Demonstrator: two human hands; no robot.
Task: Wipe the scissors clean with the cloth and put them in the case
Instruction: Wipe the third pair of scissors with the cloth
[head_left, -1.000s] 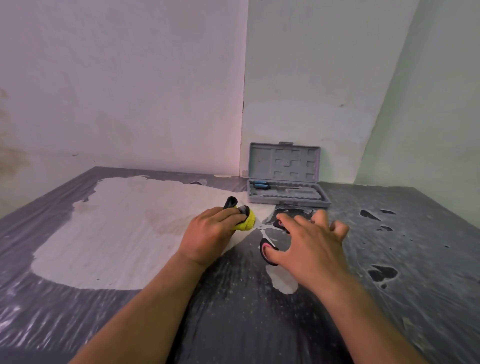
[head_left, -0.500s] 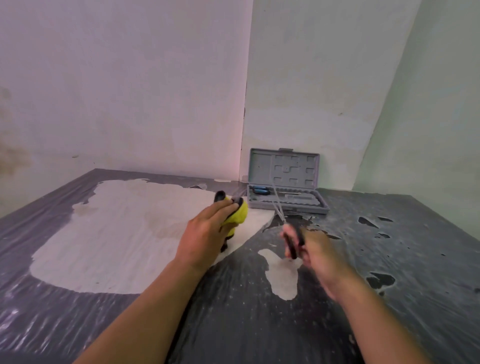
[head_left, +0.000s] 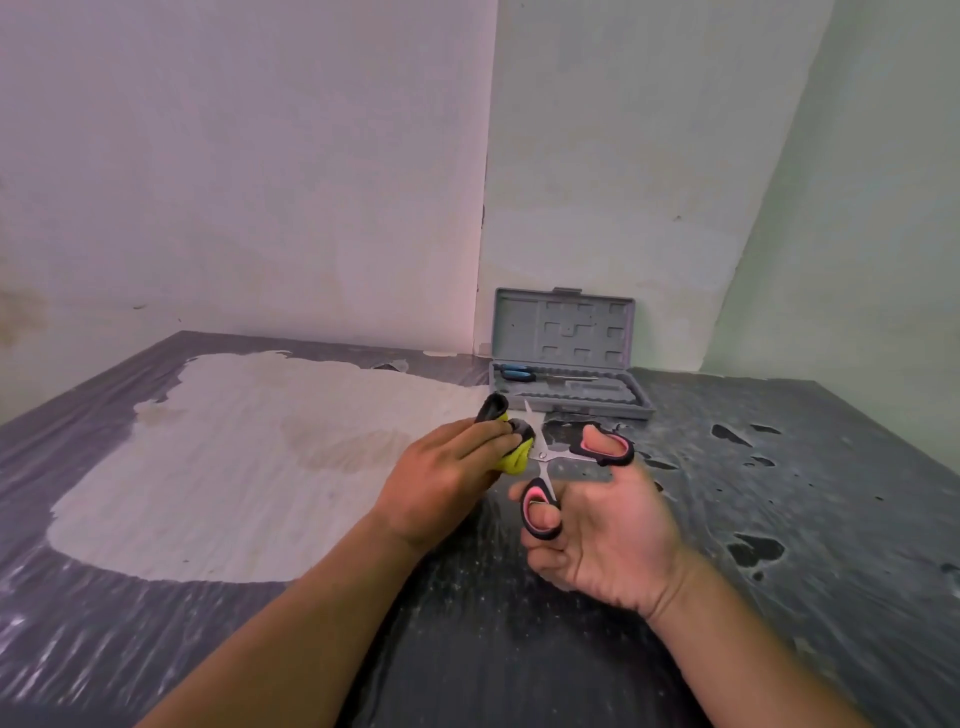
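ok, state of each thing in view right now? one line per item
scissors: blades spread open, lifted off the table
cloth: bunched, against a blade
case: lid open, upright
screwdriver: lying in the case tray
left hand: grips the cloth
right hand: fingers through the scissor handles

Black-and-pink scissors (head_left: 545, 457), a yellow-and-black cloth (head_left: 511, 441), a grey case (head_left: 566, 332) holding what looks like a blue-handled tool (head_left: 514, 372), and dark, patchily worn table covering (head_left: 519, 649).

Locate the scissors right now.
Head view, centre: the black-and-pink-handled steel scissors are held open above the table in the right hand, blades beside the yellow-and-black cloth in the left hand, in front of the open grey plastic case.
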